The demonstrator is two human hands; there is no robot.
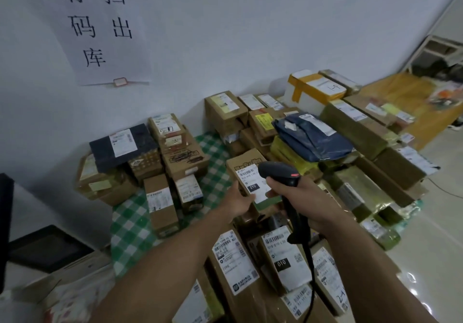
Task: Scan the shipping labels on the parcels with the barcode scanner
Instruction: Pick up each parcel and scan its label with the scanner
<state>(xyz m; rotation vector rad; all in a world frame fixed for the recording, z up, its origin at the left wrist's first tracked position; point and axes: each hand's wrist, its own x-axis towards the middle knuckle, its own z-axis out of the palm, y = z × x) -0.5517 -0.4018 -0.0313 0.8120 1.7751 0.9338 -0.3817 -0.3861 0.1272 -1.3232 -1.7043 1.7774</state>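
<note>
Closest in, brown parcels lie packed side by side, one carrying a long white label (235, 265) and its neighbour a label marked 010 (283, 257); the scanner's black cable (310, 285) trails down across them. Just above these, the right hand (309, 198) has its fingers wrapped round the handle of the black barcode scanner (278, 171), whose head tips down over a small carton (244, 162). The left hand (238, 198) holds that carton from its left side, thumb on the top face, fingers curled underneath, so that its shipping label (251, 181) (also printed 010) faces up, right beneath the scanner's nose. To the left, a green checked cloth (130, 222) carries more boxes: two small upright cartons near its middle, and at its far left corner a stack topped by a dark flat box (122, 145). Further right, a blue poly mailer (313, 140) rests on a heap of brown and yellow parcels. Beyond it, against the wall, sits a white foam box (310, 89) strapped with yellow tape. A paper sign (100, 27) with large Chinese characters hangs on the wall behind.
</note>
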